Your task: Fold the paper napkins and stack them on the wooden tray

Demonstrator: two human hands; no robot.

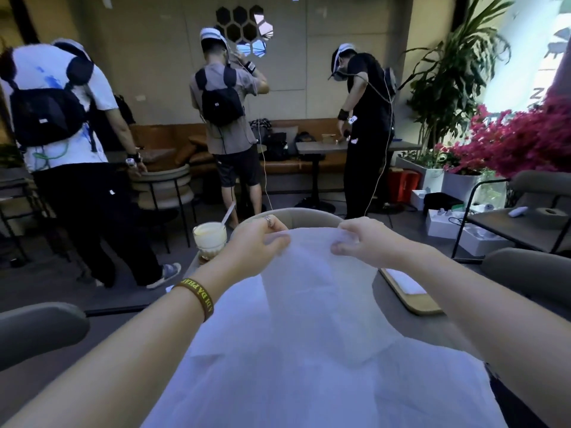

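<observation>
Napkin (312, 273) hangs above more sheets (309, 384) on the worktop (432, 332); I see my left grip (259, 242) and right grip (361, 239) each pinching a top corner. Wooden tray (423, 307) sits just right, carrying a folded napkin (404, 282).

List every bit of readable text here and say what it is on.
"ADI DA PHE...": yellow letters on the dark wristband on the left wrist; the rest curves out of sight.
White tags on the backpacks: too small to read.
Lettering on the window: blurred, unreadable.
</observation>
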